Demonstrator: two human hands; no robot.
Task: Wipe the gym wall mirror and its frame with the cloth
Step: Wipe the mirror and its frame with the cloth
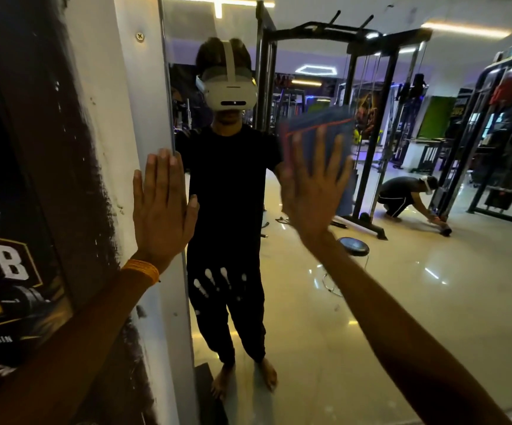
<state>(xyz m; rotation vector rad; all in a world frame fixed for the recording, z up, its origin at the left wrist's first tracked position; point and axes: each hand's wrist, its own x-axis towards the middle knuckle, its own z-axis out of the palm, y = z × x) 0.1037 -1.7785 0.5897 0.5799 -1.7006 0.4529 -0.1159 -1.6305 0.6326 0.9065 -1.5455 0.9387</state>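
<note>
Left hand (pixel 163 207) flat on frame (pixel 156 118), fingers straight, holding nothing — right hand (pixel 313 191) at its 3 o'clock, fingers spread, pressing blurred cloth (pixel 319 130) against mirror (pixel 371 302).

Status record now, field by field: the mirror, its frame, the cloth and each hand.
mirror: upright, on the wall
frame: pale strip along the mirror's left edge
cloth: blue-grey with a red stripe, flat against the glass
left hand: flat, fingers straight, resting on the frame
right hand: fingers spread, pressing the cloth to the glass; blurred
wristband: orange, on the left wrist
</note>
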